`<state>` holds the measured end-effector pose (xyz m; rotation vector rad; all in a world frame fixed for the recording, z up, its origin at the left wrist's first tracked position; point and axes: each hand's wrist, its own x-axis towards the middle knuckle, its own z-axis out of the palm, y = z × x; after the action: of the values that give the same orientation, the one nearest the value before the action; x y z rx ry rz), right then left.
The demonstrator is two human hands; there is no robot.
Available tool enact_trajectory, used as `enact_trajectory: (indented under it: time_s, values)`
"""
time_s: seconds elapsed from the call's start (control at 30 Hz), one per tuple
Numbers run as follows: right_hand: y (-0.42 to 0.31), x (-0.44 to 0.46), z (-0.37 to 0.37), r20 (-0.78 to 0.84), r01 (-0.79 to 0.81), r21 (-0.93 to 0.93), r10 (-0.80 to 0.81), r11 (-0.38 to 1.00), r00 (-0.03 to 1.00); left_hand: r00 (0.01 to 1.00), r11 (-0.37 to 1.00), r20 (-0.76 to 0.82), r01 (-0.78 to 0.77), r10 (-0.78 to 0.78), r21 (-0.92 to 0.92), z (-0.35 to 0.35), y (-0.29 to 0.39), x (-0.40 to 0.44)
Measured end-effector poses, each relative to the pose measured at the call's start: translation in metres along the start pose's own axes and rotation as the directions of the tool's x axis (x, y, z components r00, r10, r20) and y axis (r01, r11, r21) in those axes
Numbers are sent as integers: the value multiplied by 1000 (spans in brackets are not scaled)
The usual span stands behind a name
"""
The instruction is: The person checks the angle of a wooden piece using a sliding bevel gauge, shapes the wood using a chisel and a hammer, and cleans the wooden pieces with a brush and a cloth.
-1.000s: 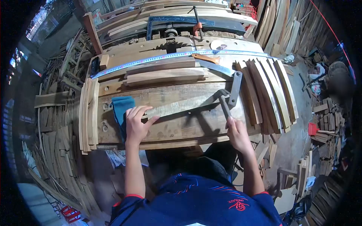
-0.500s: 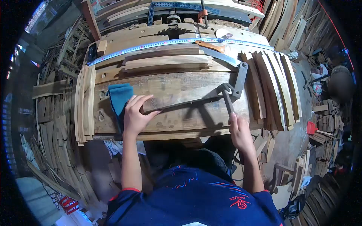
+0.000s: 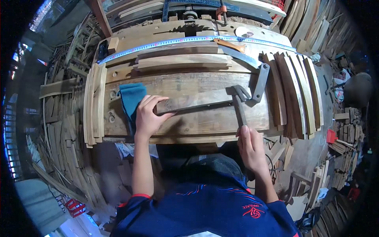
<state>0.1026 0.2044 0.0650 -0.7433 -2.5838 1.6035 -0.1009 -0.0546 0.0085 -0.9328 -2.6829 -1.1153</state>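
My left hand grips the near-left end of a long wooden piece that lies slanted over the workbench. In my right hand is the handle of a hammer, whose dark head is at the right end of the wooden piece. Whether head and wood touch I cannot tell. Just right of the hammer head is a flat metal bar with a round knob at each end. A teal cloth lies beside my left hand.
Curved wooden strips stand at the bench's right and left; more lie behind the piece. A blue-white tape measure, a handsaw and an orange clamp are farther back. Scrap wood surrounds the bench.
The camera view has shifted. The wooden piece has turned to show more of its darker face and edge. The hammer has changed its angle slightly, and both hands keep their grips.
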Motion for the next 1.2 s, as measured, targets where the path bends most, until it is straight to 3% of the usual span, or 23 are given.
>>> enact_trajectory:
  time_s: [0.1, 0.2, 0.33, 0.37, 0.4, 0.47, 0.57, 0.67, 0.7, 0.8, 0.93, 1.0, 1.07, 1.2]
  values:
    - [19, 13, 20, -102, 199, -82, -207, 977, 973, 1000, 1000, -1, -9, 9, -1, 1, -1, 2]
    - [18, 9, 10, 97, -92, 27, 89, 995, 991, 1000, 1000, -6, -10, 10, 7, 0, -1, 4]
    - [-15, -2, 7, 130, 4, 9, -5, 1000, 991, 1000, 1000, -18, 1, -1, 0, 1, 0, 1]
    - [-9, 1, 14, 108, 119, -6, -118, 993, 987, 1000, 1000, -15, 4, -3, 10, 1, -1, 2]
    - [0, 8, 23, 139, 68, -19, -64, 998, 988, 1000, 1000, -14, 21, -21, -2, 2, -1, 1]
    - [12, 12, 30, 161, 125, -30, -119, 992, 980, 998, 998, -17, 58, -58, -16, 2, -3, 1]
    - [-13, 3, 21, 250, 3, 50, -16, 999, 968, 996, 997, -24, 80, -80, -15, 1, -3, 0]
    - [-23, 3, 31, 253, 6, 104, -32, 995, 967, 993, 992, -6, 119, -119, -29, 0, -3, -1]
    - [-3, 13, 41, 266, 71, 105, -97, 992, 959, 993, 993, -8, 117, -117, -31, 1, -4, -1]
    - [-3, 22, 51, 404, -176, 259, 59, 950, 913, 997, 997, -15, 73, -73, -23, 2, -9, 0]
    - [-45, 12, 44, 463, -186, 302, 26, 935, 886, 999, 998, -10, 30, -31, -51, 1, -15, -5]
    - [-46, 12, 58, 431, -50, 240, -60, 969, 900, 999, 999, -7, 42, -42, -12, 2, -14, -4]
    - [-35, 23, 78, 560, -224, 253, 46, 941, 827, 997, 997, 1, 76, -76, -22, 0, -10, -5]
    - [-44, 20, 86, 539, -78, 217, -52, 973, 841, 999, 997, -35, 31, -33, -64, 3, -17, -5]
